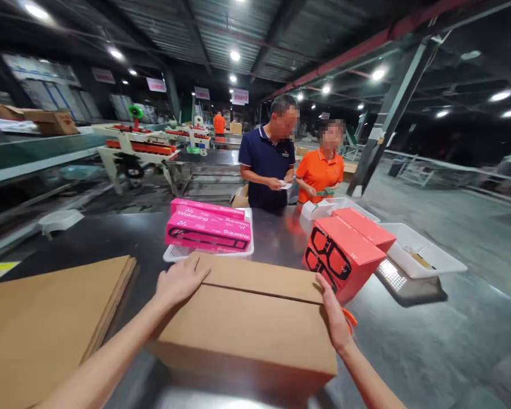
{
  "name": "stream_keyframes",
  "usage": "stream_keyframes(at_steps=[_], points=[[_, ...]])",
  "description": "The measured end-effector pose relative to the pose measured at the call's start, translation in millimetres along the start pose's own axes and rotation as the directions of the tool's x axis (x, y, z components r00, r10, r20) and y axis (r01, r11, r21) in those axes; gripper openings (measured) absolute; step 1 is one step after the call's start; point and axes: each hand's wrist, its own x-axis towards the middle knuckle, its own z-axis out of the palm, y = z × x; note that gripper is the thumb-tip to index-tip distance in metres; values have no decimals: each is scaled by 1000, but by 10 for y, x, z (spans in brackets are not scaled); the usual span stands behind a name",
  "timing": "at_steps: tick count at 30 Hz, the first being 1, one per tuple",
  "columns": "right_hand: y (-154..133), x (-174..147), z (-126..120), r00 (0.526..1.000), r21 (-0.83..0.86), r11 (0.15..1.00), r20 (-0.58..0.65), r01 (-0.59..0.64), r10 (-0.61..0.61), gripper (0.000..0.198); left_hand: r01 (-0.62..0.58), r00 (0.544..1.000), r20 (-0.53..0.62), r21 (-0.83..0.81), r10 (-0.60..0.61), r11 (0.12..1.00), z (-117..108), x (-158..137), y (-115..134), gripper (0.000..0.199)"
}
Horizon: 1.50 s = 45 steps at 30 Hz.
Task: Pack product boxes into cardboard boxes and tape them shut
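Note:
A brown cardboard box (pixel 255 335) stands on the dark metal table directly before me, its top flaps folded down and a narrow seam between them. My left hand (pixel 181 281) grips its far left top edge, with the fingertips partly hidden at the corner. Against the right side lies my right hand (pixel 334 315), fingers along the top right edge, so the box is held between both hands. An orange looped item (pixel 350 321), partly covered by my right hand, shows just beyond it. Close to that hand are stacked red boxes (pixel 353 247) with black frame pictures.
Flattened cardboard sheets (pixel 51 307) are stacked at left. Pink boxes (pixel 208 227) rest in a white basket (pixel 170 254) beyond the carton. Another white basket (pixel 449 264) is at right. Two people, in a navy shirt (pixel 259 156) and an orange shirt (pixel 317 170), stand across the table (pixel 472 335).

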Motion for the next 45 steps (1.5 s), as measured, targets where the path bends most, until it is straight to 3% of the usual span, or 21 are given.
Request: stream_keyframes(at_steps=[3,6,8,10,12,15,17,19,22,24,27,31,33,36,39,44,45], points=[[-222,-122,91,996,-133,990,-82,-54,44,59,-96,995,24,53,95,994,-185,-51,-4,66],[-473,-52,84,999,-374,927,-39,-20,6,67,-52,992,-103,159,69,986,-355,-27,-17,71],[-554,33,31,998,-523,851,46,50,-31,66,5,981,-190,214,37,977,-355,-79,-16,73],[-556,185,-27,994,-614,785,104,84,-25,62,34,981,-191,251,15,967,-184,-197,-18,72],[-586,520,-56,990,-586,803,140,107,-29,61,18,993,-121,301,19,954,120,-274,-31,67],[-975,1293,-20,954,-428,858,30,282,-299,64,-4,996,-89,256,27,967,456,-254,-55,63],[-1344,1731,113,895,-406,832,-70,378,-441,63,-6,991,-128,231,37,973,448,-270,-38,62],[-1545,1939,405,896,-409,806,73,428,-439,60,-11,986,-158,219,47,976,328,-325,21,62],[-1420,1735,1055,885,-443,774,334,452,-325,54,-54,985,-151,183,82,982,196,-362,105,62],[-1209,1398,1432,889,-507,746,381,432,-256,51,-72,982,-163,156,98,985,192,-358,114,62],[-940,1024,1738,875,-584,676,442,450,-200,48,-90,975,-185,164,120,982,216,-375,141,60],[-823,1004,1783,849,-598,648,506,471,-150,46,-179,942,-244,215,231,960,245,-364,391,57],[-824,1075,1725,858,-570,707,504,417,-99,47,-227,919,-291,164,267,960,295,-317,574,55],[-809,1173,1646,895,-464,846,445,263,-34,49,-200,936,-299,-10,187,980,401,-222,773,58],[-798,1207,1629,926,-417,892,377,176,-6,48,-217,932,-310,-53,190,975,458,-186,820,62],[-938,1097,1698,932,-418,883,357,215,-58,38,-286,930,-230,32,286,958,425,-284,761,54],[-961,1120,1718,932,-424,876,357,229,-71,37,-243,940,-232,62,251,968,432,-264,736,53]])
